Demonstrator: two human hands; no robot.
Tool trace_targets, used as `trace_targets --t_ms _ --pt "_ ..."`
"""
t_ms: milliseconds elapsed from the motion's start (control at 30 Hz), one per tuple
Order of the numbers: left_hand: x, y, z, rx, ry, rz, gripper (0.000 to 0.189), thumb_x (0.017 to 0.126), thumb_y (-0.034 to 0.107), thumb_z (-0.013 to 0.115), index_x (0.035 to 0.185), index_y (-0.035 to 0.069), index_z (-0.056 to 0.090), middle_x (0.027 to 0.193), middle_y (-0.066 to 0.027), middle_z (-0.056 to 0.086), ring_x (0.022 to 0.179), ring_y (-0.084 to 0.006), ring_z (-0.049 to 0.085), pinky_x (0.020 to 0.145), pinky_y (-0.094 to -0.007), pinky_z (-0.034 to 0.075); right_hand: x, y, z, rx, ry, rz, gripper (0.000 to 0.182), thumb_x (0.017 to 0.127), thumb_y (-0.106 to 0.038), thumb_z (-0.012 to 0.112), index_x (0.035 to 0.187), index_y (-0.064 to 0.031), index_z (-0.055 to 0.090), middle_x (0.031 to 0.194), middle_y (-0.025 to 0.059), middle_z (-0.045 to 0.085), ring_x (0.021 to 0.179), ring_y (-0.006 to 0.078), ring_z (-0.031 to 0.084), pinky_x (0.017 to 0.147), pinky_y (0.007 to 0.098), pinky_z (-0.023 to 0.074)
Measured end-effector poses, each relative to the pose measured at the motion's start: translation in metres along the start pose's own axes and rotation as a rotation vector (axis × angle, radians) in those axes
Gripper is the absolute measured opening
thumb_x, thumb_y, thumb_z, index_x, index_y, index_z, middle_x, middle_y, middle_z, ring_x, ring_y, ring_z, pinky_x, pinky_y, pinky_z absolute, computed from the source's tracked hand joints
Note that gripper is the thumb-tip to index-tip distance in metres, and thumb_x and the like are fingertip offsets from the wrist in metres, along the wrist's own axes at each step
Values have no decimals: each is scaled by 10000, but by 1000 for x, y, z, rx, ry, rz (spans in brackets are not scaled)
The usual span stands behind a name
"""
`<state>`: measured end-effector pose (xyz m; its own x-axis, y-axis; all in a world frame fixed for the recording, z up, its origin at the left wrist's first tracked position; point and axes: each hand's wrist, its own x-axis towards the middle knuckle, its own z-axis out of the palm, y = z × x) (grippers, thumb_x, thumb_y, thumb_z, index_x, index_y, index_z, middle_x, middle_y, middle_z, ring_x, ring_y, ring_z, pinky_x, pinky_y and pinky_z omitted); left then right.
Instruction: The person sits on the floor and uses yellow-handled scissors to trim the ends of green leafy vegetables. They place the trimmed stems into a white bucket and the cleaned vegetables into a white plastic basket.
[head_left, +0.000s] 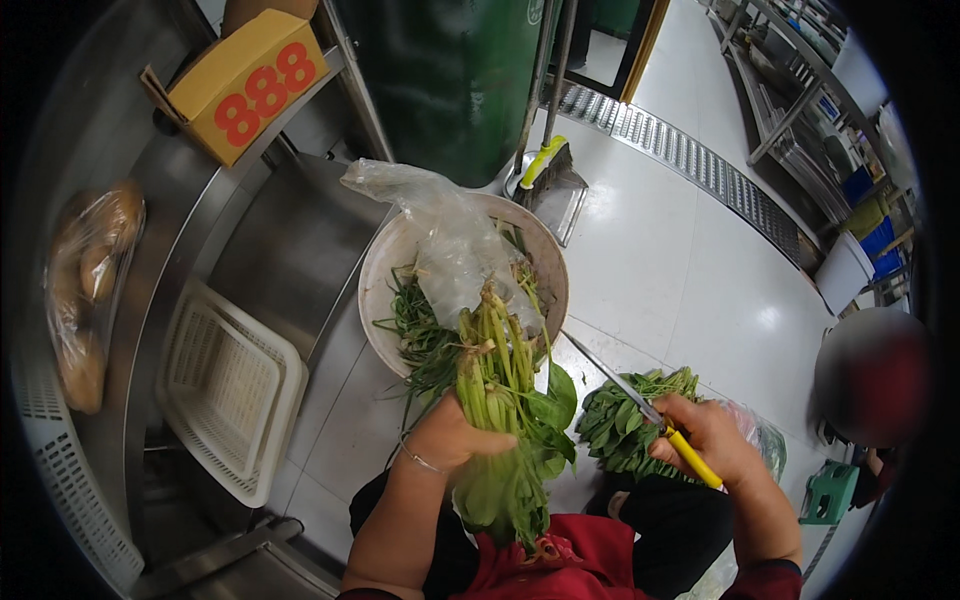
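Observation:
My left hand (457, 435) is closed around a bunch of leafy greens (499, 390), their pale root ends pointing away from me over a round bin (373, 300). In my right hand (701, 435) is a knife or similar bladed tool (686, 454) with a yellow handle; its long metal blade points up and left towards the bin's edge. Inside the bin lie a clear plastic bag (457, 255) and green trimmings (420, 322). Another pile of leafy greens (622, 427) rests on the floor, partly behind the right hand.
Nested white plastic baskets (289, 375) stand at the left, by a steel shelf carrying a cardboard box (247, 82) and bagged, brownish produce (94, 277). Beyond the bin are a large green container (450, 82), a broom and a dustpan (562, 210). A green stool (829, 491) and a person (870, 375) are at the right.

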<state>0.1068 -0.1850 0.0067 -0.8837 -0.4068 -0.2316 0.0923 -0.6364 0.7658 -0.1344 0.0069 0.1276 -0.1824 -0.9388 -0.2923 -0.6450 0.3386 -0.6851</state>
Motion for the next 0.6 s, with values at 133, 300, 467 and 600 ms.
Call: trace_targets --t_ms 133,300,467,600 --pt "6 -1 8 -41 0 -6 738 690 -85 652 1363 17 369 1148 -71 558 1029 -174 561 880 -317 470 -18 16 12 116 34 81 379 842 -388 663 1000 -64 547 622 75 529 576 261 577 557 323 446" --pt "25 4 3 -398 38 3 516 768 90 619 1256 -17 487 1149 -133 595 1025 -253 595 898 -389 486 -38 61 39 399 229 74 338 898 -379 594 995 -64 522 612 -2 476 492 101 470 449 250 360" --pt "37 -43 -13 -421 445 -160 443 816 90 580 1236 -24 495 1164 -170 593 1009 -291 610 890 -454 499 -47 81 61 909 253 206 344 926 -391 544 1015 -62 492 587 -52 406 440 46 355 385 197 273" --pt "42 -51 35 -204 190 -100 447 790 51 607 1220 -21 505 1112 -156 619 990 -273 618 855 -428 518 -56 116 62 821 414 207 222 923 -279 545 1003 -77 503 558 -50 400 415 44 345 365 206 264"
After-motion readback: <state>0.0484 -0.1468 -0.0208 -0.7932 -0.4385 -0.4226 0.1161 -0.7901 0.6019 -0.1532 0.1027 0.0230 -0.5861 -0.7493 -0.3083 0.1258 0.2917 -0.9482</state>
